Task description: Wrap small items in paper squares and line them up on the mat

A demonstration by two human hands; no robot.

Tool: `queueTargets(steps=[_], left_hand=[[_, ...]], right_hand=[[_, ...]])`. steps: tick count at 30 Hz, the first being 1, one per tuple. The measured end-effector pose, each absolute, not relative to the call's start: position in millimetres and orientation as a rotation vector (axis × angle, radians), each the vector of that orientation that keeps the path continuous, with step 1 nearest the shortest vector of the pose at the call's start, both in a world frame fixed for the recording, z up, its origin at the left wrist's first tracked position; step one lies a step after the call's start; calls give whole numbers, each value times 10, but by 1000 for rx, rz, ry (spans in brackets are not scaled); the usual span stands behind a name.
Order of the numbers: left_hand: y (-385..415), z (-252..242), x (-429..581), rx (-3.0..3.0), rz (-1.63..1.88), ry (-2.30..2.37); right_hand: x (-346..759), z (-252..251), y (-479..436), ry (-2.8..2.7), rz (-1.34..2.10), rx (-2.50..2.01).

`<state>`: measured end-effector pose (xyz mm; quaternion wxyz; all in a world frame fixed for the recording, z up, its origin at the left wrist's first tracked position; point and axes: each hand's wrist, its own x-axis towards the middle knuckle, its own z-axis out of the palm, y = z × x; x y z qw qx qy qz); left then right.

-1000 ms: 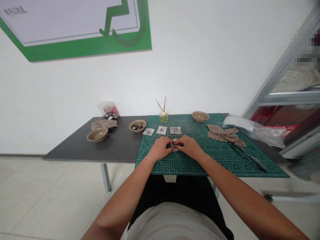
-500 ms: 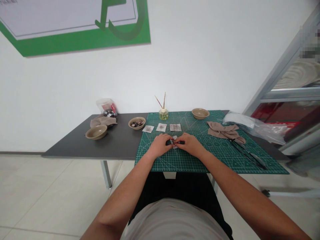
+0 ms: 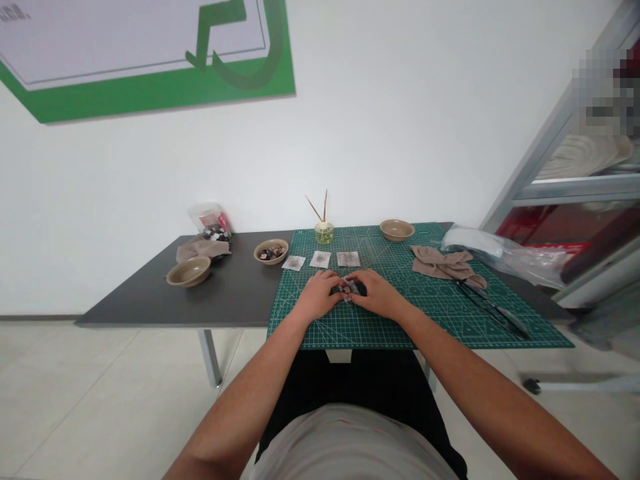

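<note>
My left hand and my right hand face each other low over the green cutting mat. Their fingers are bent, with thumbs and fingertips closed on a small pale paper square between them. A small brownish piece shows on the paper; its kind is too small to make out. Just beyond my hands lie three whitish squares with dark marks in a row: the left square, the middle square and the right square.
A bowl of small dark pieces stands left of the mat, near another bowl, a cloth and a plastic bag. At the back are a reed diffuser and a bowl. Rightward lie a cloth, black-handled tool and clear bag.
My fingers have spread a little apart, so more of the paper and the brownish piece shows between them. The whole view has shifted slightly.
</note>
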<state>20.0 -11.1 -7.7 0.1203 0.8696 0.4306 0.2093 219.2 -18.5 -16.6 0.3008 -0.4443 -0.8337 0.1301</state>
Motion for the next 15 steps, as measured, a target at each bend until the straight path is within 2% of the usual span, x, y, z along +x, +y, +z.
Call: queueTargets(steps=[15], left_hand=[[-181, -5, 227, 2522, 620, 1345]], right_hand=[[2155, -136, -155, -2298, 327, -1144]])
